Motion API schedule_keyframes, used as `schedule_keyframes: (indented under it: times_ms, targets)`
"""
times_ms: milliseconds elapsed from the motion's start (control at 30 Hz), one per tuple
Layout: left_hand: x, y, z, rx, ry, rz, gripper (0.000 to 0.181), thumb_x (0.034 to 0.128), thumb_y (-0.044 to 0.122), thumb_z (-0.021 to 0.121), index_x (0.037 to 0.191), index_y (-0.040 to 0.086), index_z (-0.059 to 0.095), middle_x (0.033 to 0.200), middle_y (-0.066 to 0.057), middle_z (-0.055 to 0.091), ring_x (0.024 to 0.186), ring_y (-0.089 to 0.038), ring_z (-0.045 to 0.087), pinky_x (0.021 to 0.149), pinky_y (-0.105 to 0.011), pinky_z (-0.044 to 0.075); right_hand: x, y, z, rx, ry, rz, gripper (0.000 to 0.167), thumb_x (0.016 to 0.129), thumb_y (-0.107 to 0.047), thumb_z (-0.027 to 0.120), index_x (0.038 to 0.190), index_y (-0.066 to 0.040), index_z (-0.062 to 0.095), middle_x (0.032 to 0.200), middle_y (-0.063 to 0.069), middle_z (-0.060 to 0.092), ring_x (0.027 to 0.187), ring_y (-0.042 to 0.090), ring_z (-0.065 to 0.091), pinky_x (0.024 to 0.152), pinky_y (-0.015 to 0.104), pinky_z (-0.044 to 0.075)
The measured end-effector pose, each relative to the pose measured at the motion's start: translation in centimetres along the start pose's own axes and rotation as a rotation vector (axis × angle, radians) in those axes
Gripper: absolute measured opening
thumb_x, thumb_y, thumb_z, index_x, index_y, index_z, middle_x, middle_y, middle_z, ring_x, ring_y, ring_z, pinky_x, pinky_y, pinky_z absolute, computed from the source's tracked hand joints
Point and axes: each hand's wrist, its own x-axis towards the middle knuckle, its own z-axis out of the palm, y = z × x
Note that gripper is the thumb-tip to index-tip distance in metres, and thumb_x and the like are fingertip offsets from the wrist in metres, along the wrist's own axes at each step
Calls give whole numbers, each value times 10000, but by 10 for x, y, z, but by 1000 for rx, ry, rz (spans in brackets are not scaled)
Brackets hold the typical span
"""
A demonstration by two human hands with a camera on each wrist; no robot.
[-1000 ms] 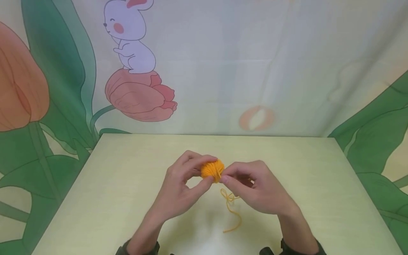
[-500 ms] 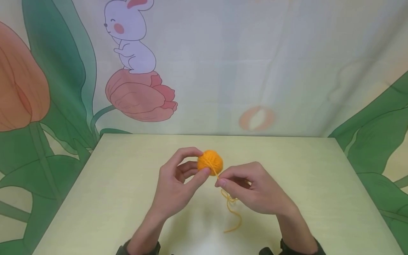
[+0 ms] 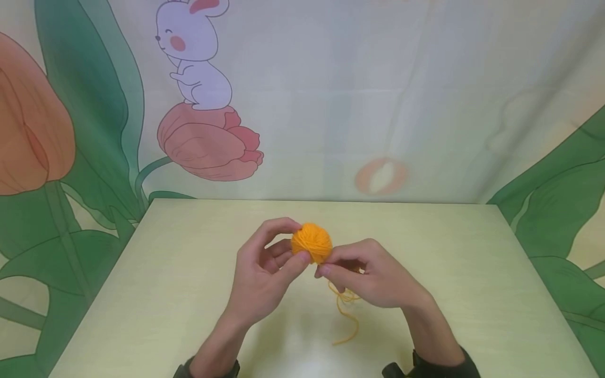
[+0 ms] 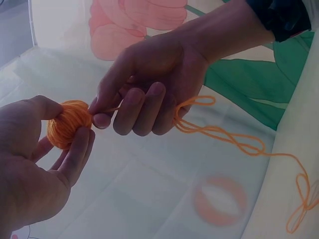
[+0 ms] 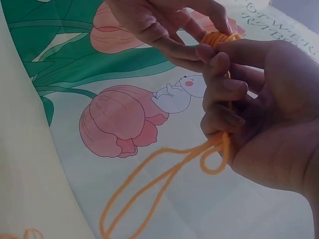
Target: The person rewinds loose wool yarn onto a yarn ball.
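An orange ball of yarn (image 3: 312,242) is held above the table by my left hand (image 3: 264,273), thumb at its near side and fingertips at its far left side. My right hand (image 3: 378,275) pinches the yarn strand between thumb and forefinger, close against the ball's lower right. In the left wrist view a short piece of strand (image 4: 113,109) runs back from that pinch into the curled fingers. Loops of loose yarn (image 5: 174,172) hang out of the right hand's lower fingers in the right wrist view.
The loose yarn tail (image 3: 350,317) trails onto the pale table (image 3: 189,273) below the right hand. Behind the table's far edge hangs a cloth backdrop (image 3: 307,105) printed with tulips and a rabbit. Dark sleeves (image 3: 439,367) cover the forearms.
The ball has turned in my left hand and moved slightly up and left since a second ago. My right hand drew the strand down from the ball, then came back against its lower edge.
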Motion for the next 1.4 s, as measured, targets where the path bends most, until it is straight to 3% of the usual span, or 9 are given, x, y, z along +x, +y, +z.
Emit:
schedule_keyframes:
  times_ms: [167, 400, 533, 700, 900, 1167, 1400]
  targets:
    - [-1, 0, 2, -4, -27, 4, 360, 977, -130, 742, 1316, -81, 631, 1272, 1, 703, 1024, -153, 783, 937, -274, 715, 0, 7, -4, 13, -1, 71, 207, 1072, 47, 638, 1041, -87, 793, 734, 87, 645, 627, 100, 547, 531, 215, 459]
    - [-4, 3, 2, 34, -153, -58, 348, 971, -91, 772, 1294, 6, 684, 1213, -186, 733, 1042, -179, 775, 952, -307, 718, 0, 15, -9, 81, 24, 181, 140, 1083, 15, 646, 1050, -63, 758, 818, 63, 694, 662, 158, 575, 577, 221, 501]
    - [-6, 2, 2, 70, -237, -72, 334, 975, -42, 809, 1282, 45, 710, 1185, -207, 770, 1006, -200, 797, 952, -357, 727, 0, 15, -12, 114, 46, 194, 147, 1107, 2, 631, 1046, -49, 754, 835, 14, 708, 646, 129, 551, 584, 204, 502]
    - [-7, 2, 3, 129, -280, -62, 329, 962, -12, 840, 1259, 80, 733, 1163, -152, 800, 961, -191, 811, 935, -366, 732, 0, 13, -14, 130, 80, 198, 135, 1122, -28, 653, 1019, -38, 738, 804, -5, 666, 605, 102, 516, 543, 178, 485]
    - [-5, 2, 4, 194, -292, -24, 357, 929, -21, 872, 1234, 109, 740, 1144, -93, 806, 949, -140, 805, 897, -366, 739, -1, 9, -15, 92, 139, 200, 141, 1114, -39, 667, 985, -23, 722, 725, 20, 586, 605, 121, 505, 535, 195, 489]
    - [-2, -2, 5, 276, -250, 45, 345, 909, -41, 879, 1195, 97, 743, 1099, -79, 801, 927, -168, 802, 857, -343, 740, -5, -1, -14, 40, 225, 141, 181, 1092, 12, 647, 963, -80, 735, 698, 46, 534, 599, 146, 500, 505, 273, 422]
    - [-1, -3, 5, 324, -197, 6, 364, 890, -29, 901, 1183, 111, 736, 1103, -48, 794, 954, -148, 802, 854, -337, 740, -8, -12, -11, -15, 246, 101, 198, 1091, 26, 646, 980, -94, 757, 725, 50, 570, 605, 154, 521, 500, 277, 448]
